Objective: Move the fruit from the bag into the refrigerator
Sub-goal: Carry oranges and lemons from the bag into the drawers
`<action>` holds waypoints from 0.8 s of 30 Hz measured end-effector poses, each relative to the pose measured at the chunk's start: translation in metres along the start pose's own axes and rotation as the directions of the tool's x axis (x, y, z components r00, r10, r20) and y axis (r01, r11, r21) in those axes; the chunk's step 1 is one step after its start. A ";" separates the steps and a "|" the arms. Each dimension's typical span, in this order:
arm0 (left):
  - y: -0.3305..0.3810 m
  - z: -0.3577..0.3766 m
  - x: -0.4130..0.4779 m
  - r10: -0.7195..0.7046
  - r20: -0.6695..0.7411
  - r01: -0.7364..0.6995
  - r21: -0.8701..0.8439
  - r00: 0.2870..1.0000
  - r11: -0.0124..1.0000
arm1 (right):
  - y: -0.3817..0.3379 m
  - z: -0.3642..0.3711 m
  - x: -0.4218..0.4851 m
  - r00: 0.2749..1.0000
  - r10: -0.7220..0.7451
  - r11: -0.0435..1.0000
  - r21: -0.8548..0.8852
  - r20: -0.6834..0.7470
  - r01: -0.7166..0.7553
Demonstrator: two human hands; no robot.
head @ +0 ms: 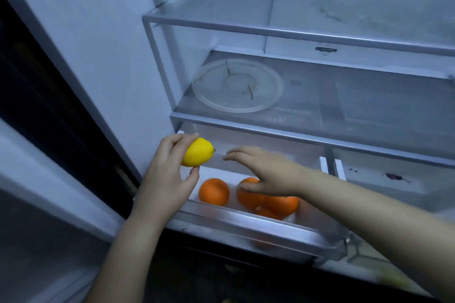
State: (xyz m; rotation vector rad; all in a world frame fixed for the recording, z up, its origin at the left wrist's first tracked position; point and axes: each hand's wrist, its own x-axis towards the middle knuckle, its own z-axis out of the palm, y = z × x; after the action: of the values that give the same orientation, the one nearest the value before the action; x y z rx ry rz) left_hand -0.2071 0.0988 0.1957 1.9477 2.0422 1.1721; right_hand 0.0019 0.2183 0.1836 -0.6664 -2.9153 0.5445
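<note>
The refrigerator (110,32) stood open, with the left crisper drawer (246,224) pulled forward below the lower glass shelf (369,96).

Left grip (167,174): closed around a yellow lemon (198,152), fingers over the top of the fruit and thumb under it. The lemon was held in the air above the rear left corner of the drawer, clear of the fruit below.

Right grip (266,172): fingers extended and relaxed, holding nothing. It was over the middle of the drawer, slightly blurred. Its thumb lay at the top of one orange; contact could not be confirmed.

Drawer contents: one single orange (213,192) lay at the left, near the front wall. A cluster of oranges (280,204) lay just beside it to the right, touching one another and partly hidden by the right grip.

Other items: a round clear plastic dish (237,85) lay flat on the left part of the lower glass shelf. The upper glass shelf (320,7) sat above it. The right crisper drawer (381,179) showed a small dark stain on its floor.
</note>
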 end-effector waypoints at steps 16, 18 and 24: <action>0.139 0.082 0.006 0.310 0.180 -0.277 -0.187 0.934 0.943 | -0.010 -0.044 -0.229 0.856 0.268 0.903 -0.194 -0.442 -0.383; 0.152 0.093 0.004 0.339 0.211 -0.296 -0.212 0.917 0.931 | -0.008 -0.039 -0.253 0.834 0.290 0.883 -0.205 -0.469 -0.423; 0.187 0.127 0.003 0.440 0.318 -0.370 -0.256 0.840 0.893 | 0.009 -0.017 -0.314 0.731 0.366 0.834 -0.146 -0.577 -0.532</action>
State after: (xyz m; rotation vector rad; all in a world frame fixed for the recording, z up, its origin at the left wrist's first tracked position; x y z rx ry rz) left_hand 0.0143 0.1399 0.2138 2.3565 1.3231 0.9162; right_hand 0.2903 0.0935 0.1899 -1.3522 -2.3056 -0.0802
